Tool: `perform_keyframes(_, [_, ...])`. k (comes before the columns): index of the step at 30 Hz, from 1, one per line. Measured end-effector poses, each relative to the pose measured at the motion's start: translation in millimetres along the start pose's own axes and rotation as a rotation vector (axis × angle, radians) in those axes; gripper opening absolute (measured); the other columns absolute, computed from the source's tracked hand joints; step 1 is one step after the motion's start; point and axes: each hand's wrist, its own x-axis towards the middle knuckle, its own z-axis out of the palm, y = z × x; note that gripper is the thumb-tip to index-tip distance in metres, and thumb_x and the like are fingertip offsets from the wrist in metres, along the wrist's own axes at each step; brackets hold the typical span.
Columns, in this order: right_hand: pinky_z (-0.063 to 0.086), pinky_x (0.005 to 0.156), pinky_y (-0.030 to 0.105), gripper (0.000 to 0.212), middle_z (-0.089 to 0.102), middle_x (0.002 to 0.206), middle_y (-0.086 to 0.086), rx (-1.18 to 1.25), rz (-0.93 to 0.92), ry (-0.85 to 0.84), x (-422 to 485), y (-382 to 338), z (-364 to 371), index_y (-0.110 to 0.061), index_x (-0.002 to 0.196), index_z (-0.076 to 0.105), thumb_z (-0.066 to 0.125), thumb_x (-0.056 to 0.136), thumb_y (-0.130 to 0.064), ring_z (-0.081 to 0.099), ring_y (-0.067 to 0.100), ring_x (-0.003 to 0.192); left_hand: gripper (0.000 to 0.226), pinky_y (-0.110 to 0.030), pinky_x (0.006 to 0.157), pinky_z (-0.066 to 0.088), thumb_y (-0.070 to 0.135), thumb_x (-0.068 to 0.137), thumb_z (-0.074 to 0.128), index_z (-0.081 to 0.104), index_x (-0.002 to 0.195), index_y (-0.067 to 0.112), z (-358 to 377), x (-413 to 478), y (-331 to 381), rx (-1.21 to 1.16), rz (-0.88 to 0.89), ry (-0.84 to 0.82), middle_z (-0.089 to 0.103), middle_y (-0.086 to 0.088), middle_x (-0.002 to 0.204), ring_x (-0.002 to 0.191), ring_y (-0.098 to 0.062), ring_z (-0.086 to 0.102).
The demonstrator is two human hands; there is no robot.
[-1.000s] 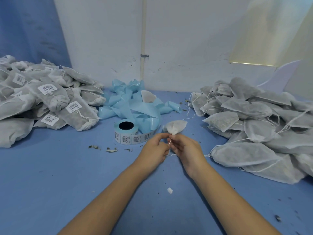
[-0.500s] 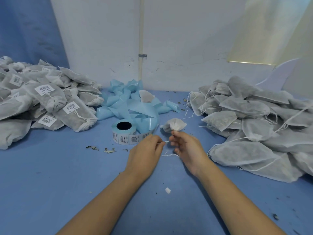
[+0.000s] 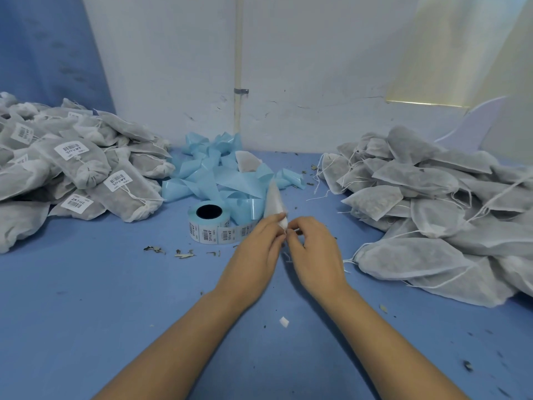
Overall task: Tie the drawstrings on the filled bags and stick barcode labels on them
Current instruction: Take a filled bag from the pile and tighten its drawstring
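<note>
I take the thin vertical pipe (image 3: 238, 53) on the back wall (image 3: 317, 67) as my marker. The wall is white, scuffed and cracked to the right of the pipe, and a small grey clip (image 3: 241, 90) sits partway down it. Left of the pipe a blue panel (image 3: 43, 53) fills the corner. Far right of it I see a yellowish translucent sheet (image 3: 461, 47), its lower edge a bright strip of light (image 3: 427, 103), with a pale curved board (image 3: 476, 125) just beneath. From the pipe's foot a blue work surface (image 3: 86, 313) spreads toward me, softly lit
</note>
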Motion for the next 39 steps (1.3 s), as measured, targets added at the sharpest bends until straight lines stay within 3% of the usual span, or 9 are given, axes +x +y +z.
perform_keyframes(3, [0.035,0.087,0.027,0.032,0.058,0.128,-0.006,-0.082,-0.081,0.033,-5,-1,1,-0.019,0.122,0.059,0.048,0.093,-0.014,0.046,0.016,0.116,0.034,-0.009,0.08,0.045,0.004,0.099,0.043,0.05,0.13,0.013,0,3,3,-0.244,-0.114,0.034,0.058,0.0,0.11,0.091,0.011,0.055])
perform_keyframes(8, [0.03,0.094,0.014,0.056,0.039,0.149,-0.012,-0.064,-0.157,0.042,-8,-3,5,-0.022,0.142,0.044,0.051,0.089,-0.008,0.035,0.008,0.128,0.014,-0.012,0.07,0.043,0.003,0.097,0.045,0.058,0.095,0.008,0,5,1,-0.252,-0.114,0.08,0.062,-0.007,0.102,0.081,-0.011,0.056])
perform_keyframes(13, [0.021,0.092,-0.003,0.034,0.057,0.133,-0.008,0.122,-0.145,0.189,-4,0,3,-0.017,0.127,0.062,0.054,0.095,-0.009,0.048,0.013,0.119,0.018,-0.01,0.076,0.041,0.011,0.098,0.046,0.059,0.104,0.022,2,4,-4,-0.192,-0.107,-0.018,0.064,0.009,0.092,0.08,0.004,0.056])
perform_keyframes(20, [0.039,0.08,0.015,0.027,0.064,0.086,-0.018,0.426,0.033,0.312,-2,3,0,-0.031,0.103,0.069,0.061,0.091,-0.009,0.054,0.017,0.093,0.02,-0.032,0.081,0.044,0.028,0.1,0.042,0.059,0.108,0.022,7,2,-8,0.037,-0.106,-0.14,0.062,0.005,0.096,0.093,-0.011,0.053])
perform_keyframes(24, [0.047,0.083,0.024,0.023,0.07,0.087,-0.012,0.585,0.161,0.309,-1,4,-2,-0.034,0.088,0.071,0.069,0.086,-0.011,0.061,0.017,0.09,0.021,-0.032,0.077,0.042,0.036,0.099,0.04,0.057,0.108,0.029,7,2,-9,0.147,-0.143,-0.124,0.048,0.004,0.092,0.09,-0.012,0.048])
perform_keyframes(28, [0.045,0.072,0.009,0.018,0.074,0.084,-0.012,0.691,0.218,0.245,1,4,-5,-0.03,0.079,0.073,0.074,0.081,-0.013,0.065,-0.002,0.078,0.015,-0.038,0.085,0.043,0.034,0.1,0.04,0.054,0.096,0.028,5,5,-9,0.025,-0.194,-0.073,0.056,0.003,0.096,0.093,-0.013,0.05])
perform_keyframes(34, [0.045,0.079,0.023,0.019,0.071,0.078,-0.018,0.456,0.059,0.139,-1,2,0,-0.037,0.073,0.073,0.075,0.079,-0.019,0.059,0.01,0.088,0.015,-0.042,0.077,0.045,0.024,0.1,0.042,0.049,0.087,0.023,-1,4,-7,-0.176,-0.266,0.095,0.065,0.001,0.082,0.074,-0.016,0.055])
perform_keyframes(37, [0.038,0.077,0.015,0.008,0.07,0.08,-0.014,0.234,-0.075,0.14,-2,2,4,-0.027,0.075,0.076,0.075,0.08,-0.02,0.055,0.011,0.086,0.012,-0.041,0.074,0.045,0.024,0.1,0.044,0.051,0.091,0.021,-1,3,-5,-0.109,-0.241,0.131,0.056,0.008,0.07,0.07,-0.015,0.052])
perform_keyframes(39, [0.035,0.075,0.009,0.004,0.069,0.08,-0.01,0.176,-0.091,0.15,-2,2,5,-0.021,0.077,0.076,0.074,0.08,-0.018,0.055,0.014,0.087,0.012,-0.036,0.076,0.047,0.026,0.099,0.046,0.057,0.098,0.02,-1,2,-2,-0.059,-0.22,0.164,0.061,0.016,0.085,0.08,-0.011,0.057])
